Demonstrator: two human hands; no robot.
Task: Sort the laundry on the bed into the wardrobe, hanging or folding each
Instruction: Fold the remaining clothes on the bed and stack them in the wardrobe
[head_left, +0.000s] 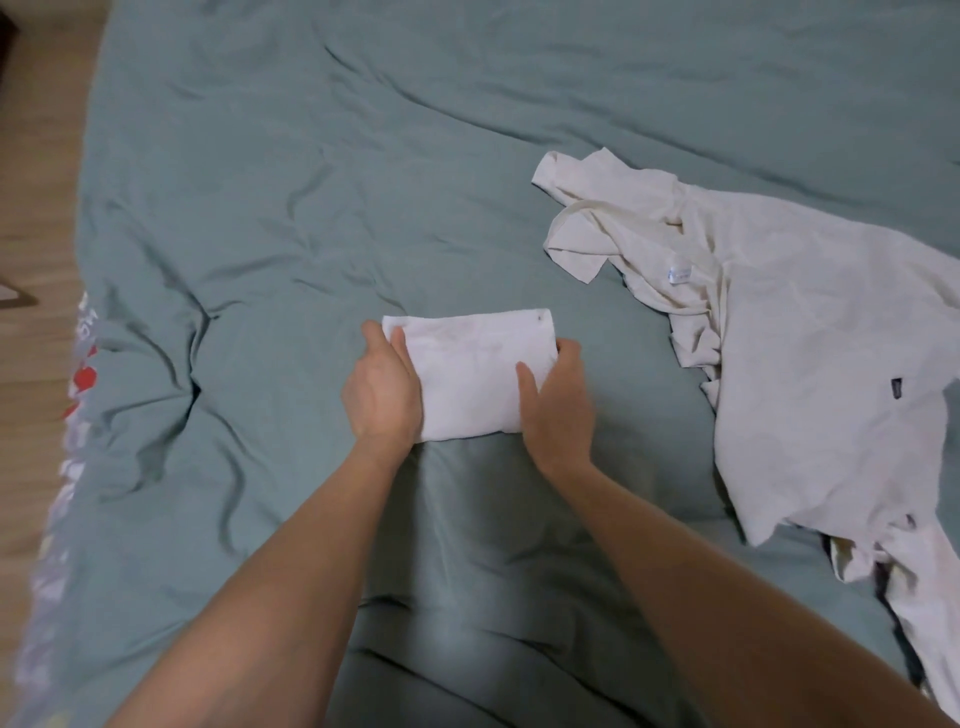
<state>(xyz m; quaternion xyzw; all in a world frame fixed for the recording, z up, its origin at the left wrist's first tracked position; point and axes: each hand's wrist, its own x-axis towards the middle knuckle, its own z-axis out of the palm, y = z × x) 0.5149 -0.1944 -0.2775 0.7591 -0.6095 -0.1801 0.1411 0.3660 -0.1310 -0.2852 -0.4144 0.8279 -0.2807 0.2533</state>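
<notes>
the small white folded cloth (470, 374), a neat rectangle, is lying flat in the middle of the bed, on the wrinkled grey-green bed cover (291, 171). the left hand (382, 387) is holding its left edge, with the thumb on top and the fingers curling at the side. the right hand (558, 402) is holding the right edge in the same way, so each grip is narrow around the cloth. to the right, well apart from the hands, the crumpled cream shirt (789, 332) is spreading over the cover, with something dark partly showing under its lower part. at the left, the light wooden floor (36, 182) is showing beside the bed, and a patterned strip with red shapes (78, 384) is running along the cover's edge.
</notes>
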